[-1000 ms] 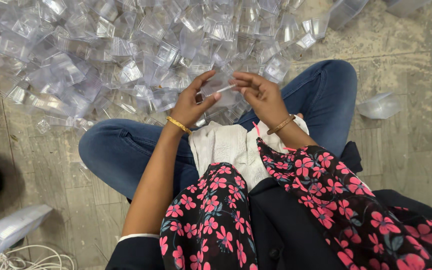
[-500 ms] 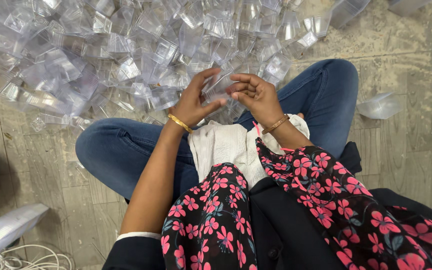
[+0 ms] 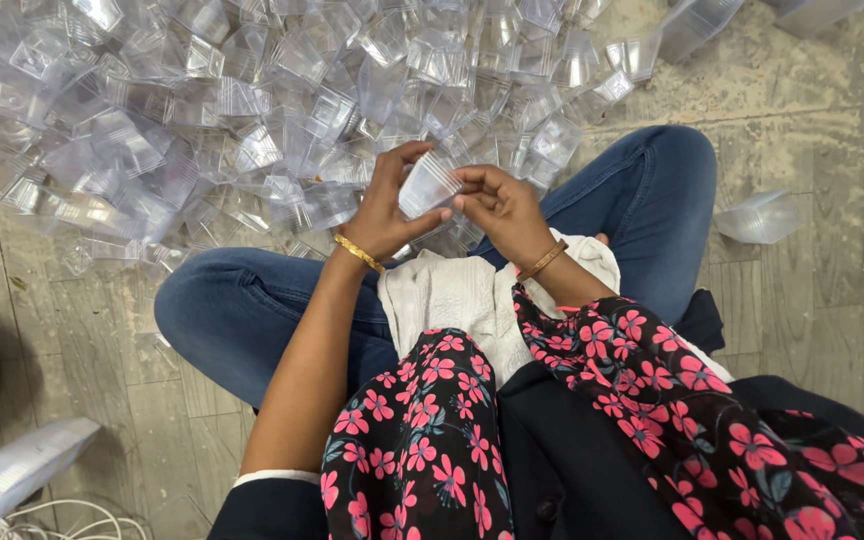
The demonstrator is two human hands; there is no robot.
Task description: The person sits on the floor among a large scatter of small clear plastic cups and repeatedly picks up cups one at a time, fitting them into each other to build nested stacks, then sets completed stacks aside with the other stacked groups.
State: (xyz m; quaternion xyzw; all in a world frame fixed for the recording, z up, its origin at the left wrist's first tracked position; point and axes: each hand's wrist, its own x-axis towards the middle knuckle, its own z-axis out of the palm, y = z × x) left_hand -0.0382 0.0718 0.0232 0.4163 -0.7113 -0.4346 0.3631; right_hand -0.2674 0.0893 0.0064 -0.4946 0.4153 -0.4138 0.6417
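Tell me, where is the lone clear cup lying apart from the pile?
The lone cup lies on the floor at right, beside the person's knee.

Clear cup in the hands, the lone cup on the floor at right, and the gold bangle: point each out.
clear cup (image 3: pixel 426 184), head view, its side wall.
lone cup (image 3: pixel 760 217), head view, its middle.
gold bangle (image 3: pixel 360 253), head view, band on the left wrist.

Head view: left hand (image 3: pixel 384 205) and right hand (image 3: pixel 500 205) together hold one clear plastic cup (image 3: pixel 426 184) above crossed, jeans-clad legs (image 3: pixel 252 310); a heap of clear cups (image 3: pixel 202 120) covers the floor (image 3: pixel 72 380) beyond.
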